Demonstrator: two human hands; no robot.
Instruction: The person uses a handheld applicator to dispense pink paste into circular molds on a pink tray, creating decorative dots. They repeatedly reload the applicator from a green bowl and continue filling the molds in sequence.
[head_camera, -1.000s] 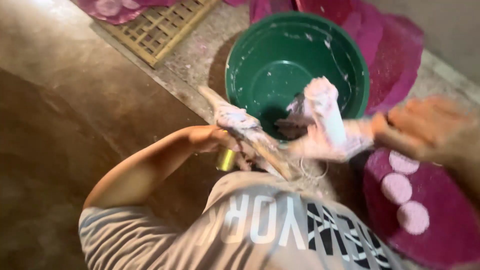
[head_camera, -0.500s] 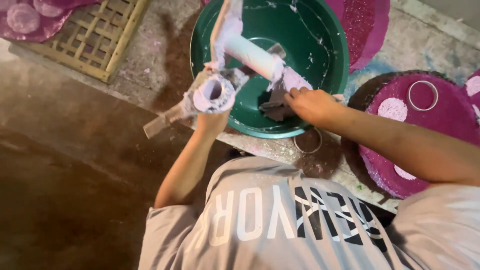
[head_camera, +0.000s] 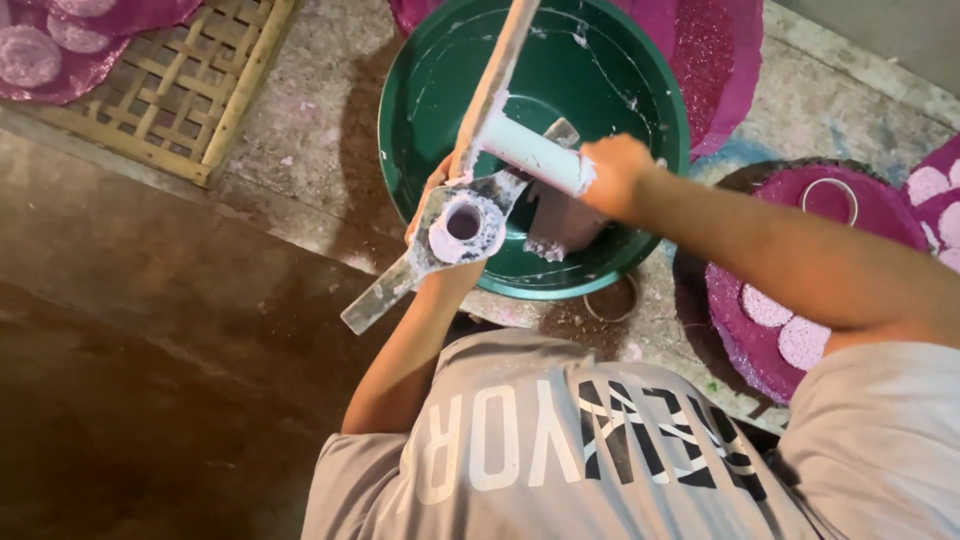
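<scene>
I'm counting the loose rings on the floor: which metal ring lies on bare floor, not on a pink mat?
The metal ring just below the green basin's rim, by the right forearm. The other ring rests on a round pink mat.

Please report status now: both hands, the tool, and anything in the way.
Left hand grips the pipe press tool. Right hand holds its white plunger. All over the green basin. Nothing blocking.

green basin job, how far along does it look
Done: pale round discs already lie on the magenta mats. In hand: the left hand holds a paste-smeared press with a hollow tube and long handle, while the right hand grips a pale cylinder over the green basin. Left: a lump of pale dough sits in the basin, unpressed.
</scene>
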